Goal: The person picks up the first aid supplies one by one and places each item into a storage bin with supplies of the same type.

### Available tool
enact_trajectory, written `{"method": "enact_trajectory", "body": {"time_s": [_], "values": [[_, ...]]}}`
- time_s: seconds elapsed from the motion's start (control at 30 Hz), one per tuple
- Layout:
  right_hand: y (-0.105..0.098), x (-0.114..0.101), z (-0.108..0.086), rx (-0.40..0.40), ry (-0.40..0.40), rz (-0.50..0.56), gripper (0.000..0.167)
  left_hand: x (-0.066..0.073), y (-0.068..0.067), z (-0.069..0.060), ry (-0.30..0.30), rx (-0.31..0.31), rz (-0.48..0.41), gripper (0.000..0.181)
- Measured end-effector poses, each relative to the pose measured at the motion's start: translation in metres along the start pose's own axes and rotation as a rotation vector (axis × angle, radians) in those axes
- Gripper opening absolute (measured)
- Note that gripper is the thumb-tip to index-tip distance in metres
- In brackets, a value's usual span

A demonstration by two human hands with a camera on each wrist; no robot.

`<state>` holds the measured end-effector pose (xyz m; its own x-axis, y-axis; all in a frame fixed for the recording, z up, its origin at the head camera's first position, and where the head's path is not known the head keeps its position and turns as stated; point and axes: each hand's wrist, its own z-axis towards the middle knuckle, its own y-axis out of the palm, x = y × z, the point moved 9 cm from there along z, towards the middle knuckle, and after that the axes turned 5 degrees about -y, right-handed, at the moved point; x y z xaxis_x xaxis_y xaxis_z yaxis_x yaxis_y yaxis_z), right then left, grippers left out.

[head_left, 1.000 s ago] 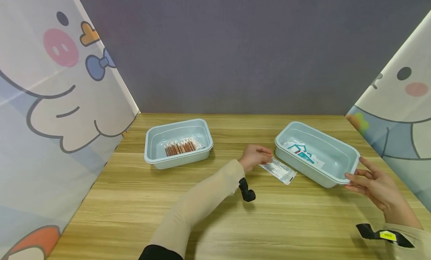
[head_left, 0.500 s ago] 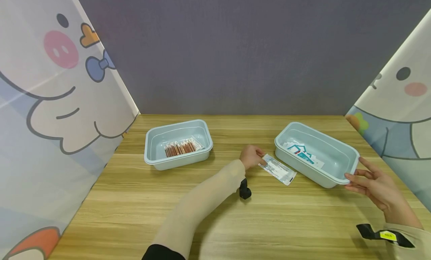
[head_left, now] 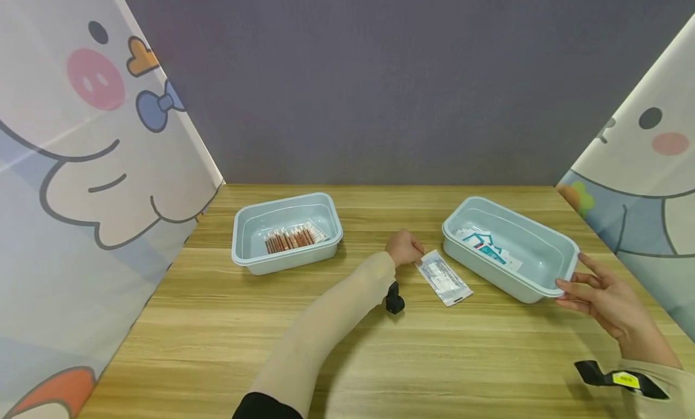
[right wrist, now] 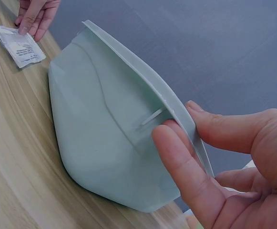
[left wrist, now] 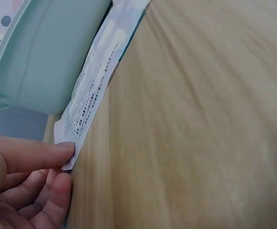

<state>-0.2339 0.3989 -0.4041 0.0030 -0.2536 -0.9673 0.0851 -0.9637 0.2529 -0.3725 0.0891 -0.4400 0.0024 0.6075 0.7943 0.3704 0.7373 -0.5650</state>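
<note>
My left hand (head_left: pixel 403 248) pinches the upper left corner of a flat white printed packet (head_left: pixel 444 279). In the left wrist view the thumb (left wrist: pixel 43 153) lies on top of the packet's crimped end, and the other fingers curl below it. Just to the right stands a light blue-green plastic tub (head_left: pixel 534 277) with several white and teal packets (head_left: pixel 488 247) inside. My right hand (head_left: pixel 610 298) grips that tub's near right rim, its thumb on one side and fingers on the other. The right wrist view shows the rim (right wrist: pixel 169 102) between them.
A second light blue-green tub (head_left: pixel 288 264) at the left holds several brown-and-clear wrapped sticks (head_left: pixel 293 236). Both tubs stand on a wood-grain table (head_left: pixel 434 359). A grey partition (head_left: pixel 380 87) rises behind it, with cartoon-printed panels at both sides.
My left hand has closed on the packet's corner and drawn it slightly left. The packet has swung, its lower end now nearer to me. The right hand and both tubs stay put.
</note>
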Motion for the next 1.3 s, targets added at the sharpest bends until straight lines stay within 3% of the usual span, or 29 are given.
{"method": "enact_trajectory", "body": {"time_s": [0.1, 0.23, 0.4, 0.57, 0.77, 1.3], "values": [[0.000, 0.000, 0.001, 0.000, 0.002, 0.000, 0.098, 0.000, -0.001, 0.000, 0.011, -0.020, -0.003, 0.011], [0.001, -0.001, 0.001, -0.001, 0.001, -0.004, 0.098, -0.001, 0.000, -0.001, -0.024, -0.072, -0.033, 0.013], [0.002, 0.001, 0.000, 0.003, 0.003, 0.004, 0.097, -0.007, 0.004, -0.006, -0.096, -0.183, -0.161, 0.015], [0.003, 0.000, 0.000, 0.001, -0.003, 0.014, 0.097, -0.007, 0.002, -0.011, -0.103, -0.268, -0.295, 0.019], [0.003, -0.001, 0.000, -0.002, -0.004, 0.003, 0.097, -0.006, -0.007, -0.013, -0.125, -0.310, -0.407, 0.021], [0.003, -0.001, 0.001, 0.008, 0.012, 0.007, 0.098, 0.002, -0.022, -0.022, -0.140, -0.408, -0.536, 0.034]]}}
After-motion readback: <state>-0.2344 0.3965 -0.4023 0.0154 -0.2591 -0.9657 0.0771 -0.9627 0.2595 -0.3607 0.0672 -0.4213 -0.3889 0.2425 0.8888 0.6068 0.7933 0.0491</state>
